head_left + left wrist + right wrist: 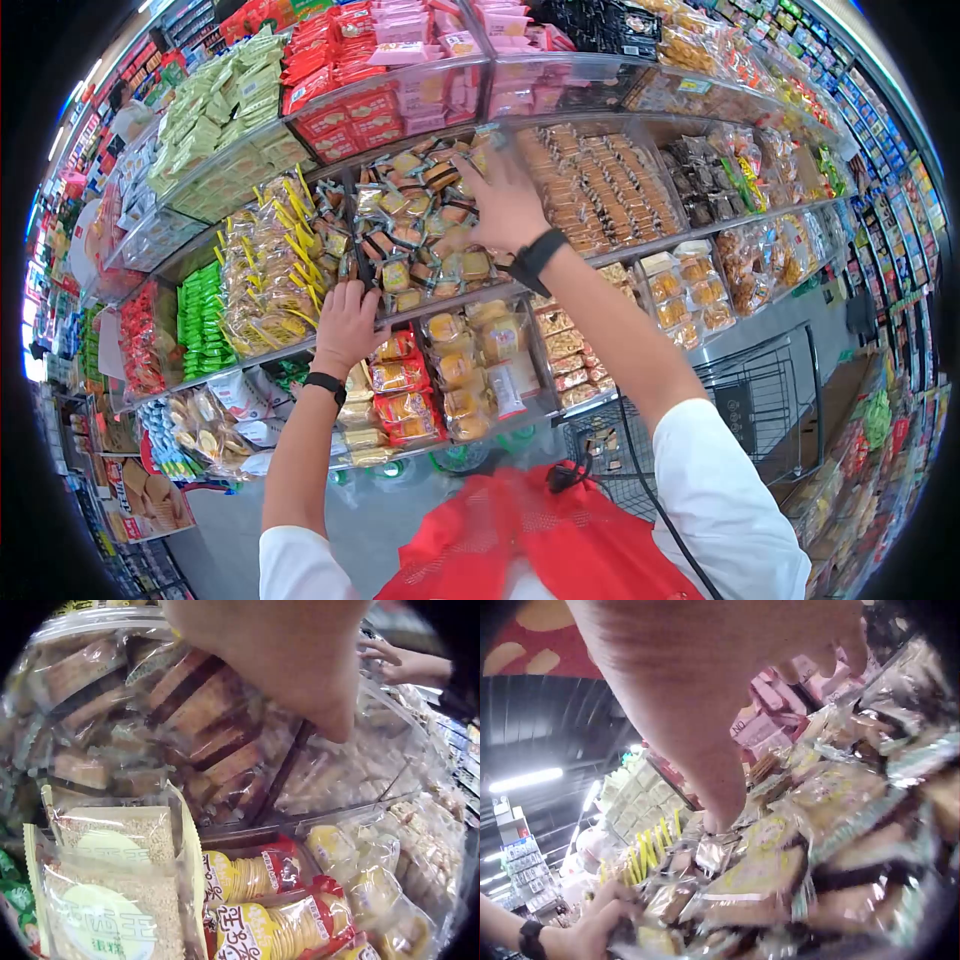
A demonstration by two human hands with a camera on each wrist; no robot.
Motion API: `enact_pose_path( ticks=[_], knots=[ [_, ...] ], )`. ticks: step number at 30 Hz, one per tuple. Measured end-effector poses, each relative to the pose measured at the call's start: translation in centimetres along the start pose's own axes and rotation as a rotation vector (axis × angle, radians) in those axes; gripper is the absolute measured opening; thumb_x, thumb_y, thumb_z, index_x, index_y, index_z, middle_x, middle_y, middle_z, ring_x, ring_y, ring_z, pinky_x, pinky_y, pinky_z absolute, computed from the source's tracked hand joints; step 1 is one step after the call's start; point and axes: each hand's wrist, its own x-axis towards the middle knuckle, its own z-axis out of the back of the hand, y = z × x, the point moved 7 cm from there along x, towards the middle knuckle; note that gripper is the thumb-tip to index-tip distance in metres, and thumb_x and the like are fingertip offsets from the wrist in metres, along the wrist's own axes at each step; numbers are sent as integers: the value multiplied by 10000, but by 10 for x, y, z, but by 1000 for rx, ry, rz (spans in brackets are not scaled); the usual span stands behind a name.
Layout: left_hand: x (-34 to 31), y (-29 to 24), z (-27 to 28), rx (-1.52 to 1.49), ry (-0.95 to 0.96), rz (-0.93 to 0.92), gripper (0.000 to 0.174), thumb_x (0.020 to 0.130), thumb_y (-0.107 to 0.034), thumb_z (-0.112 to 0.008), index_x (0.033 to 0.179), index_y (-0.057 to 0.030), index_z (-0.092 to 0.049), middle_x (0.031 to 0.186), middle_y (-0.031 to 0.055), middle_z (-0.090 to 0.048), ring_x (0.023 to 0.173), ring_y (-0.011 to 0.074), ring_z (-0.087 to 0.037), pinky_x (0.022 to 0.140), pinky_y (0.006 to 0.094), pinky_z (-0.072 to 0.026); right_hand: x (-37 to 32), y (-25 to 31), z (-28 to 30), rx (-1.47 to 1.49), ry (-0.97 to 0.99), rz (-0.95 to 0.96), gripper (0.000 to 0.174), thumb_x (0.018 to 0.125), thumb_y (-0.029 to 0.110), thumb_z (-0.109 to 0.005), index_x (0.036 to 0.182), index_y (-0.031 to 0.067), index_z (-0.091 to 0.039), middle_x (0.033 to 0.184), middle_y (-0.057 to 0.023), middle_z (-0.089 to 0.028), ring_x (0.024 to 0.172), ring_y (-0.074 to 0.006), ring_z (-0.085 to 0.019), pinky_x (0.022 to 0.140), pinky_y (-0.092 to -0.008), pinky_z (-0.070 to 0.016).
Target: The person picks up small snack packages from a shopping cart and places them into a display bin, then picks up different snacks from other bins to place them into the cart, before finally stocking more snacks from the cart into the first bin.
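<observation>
My right hand (pixel 508 205) reaches over a clear-walled bin of small wrapped cakes (pixel 400 205), its fingers spread over the packs near the back right. In the right wrist view its thumb comes down at the wrapped cakes (pixel 757 877), some with a dark band, and nothing shows in its grasp. At the same bin's front edge my left hand (pixel 348 325) rests, fingers laid over the rim. Just below that hand lie red-and-yellow biscuit packs (pixel 292 930) and pale sesame-covered packs (pixel 112 900).
Long striped wafer packs (pixel 600 185) fill the bin to the right. Bags with yellow ties (pixel 265 270) stand to the left. Behind rise tiers of green packs (pixel 220 100) and pink packs (pixel 430 90). A wire shopping cart (pixel 760 390) stands at lower right.
</observation>
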Motion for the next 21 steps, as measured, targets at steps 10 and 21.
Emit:
enact_pose_path(
  ticks=[10,21],
  knots=[
    [-1,5,-1,-16,6,-2,557,703,-362,-823,1159,-105,-635,1109,119,-529,1058,333,-532,911,450,-460,77,22,-69,-232,469,24,1218,615,605,-917,1632,455,-264,1719,-159,-218,1504,-502,-350,1136,-840,-189],
    [-3,5,-1,-38,23,-9,605,703,-368,-820,1195,-73,-626,1132,151,-530,1085,358,-529,948,462,-468,92,46,-63,-208,509,-138,1121,621,544,-929,1583,425,-364,1664,-199,-278,1455,-529,-396,1119,-854,-199]
  ],
)
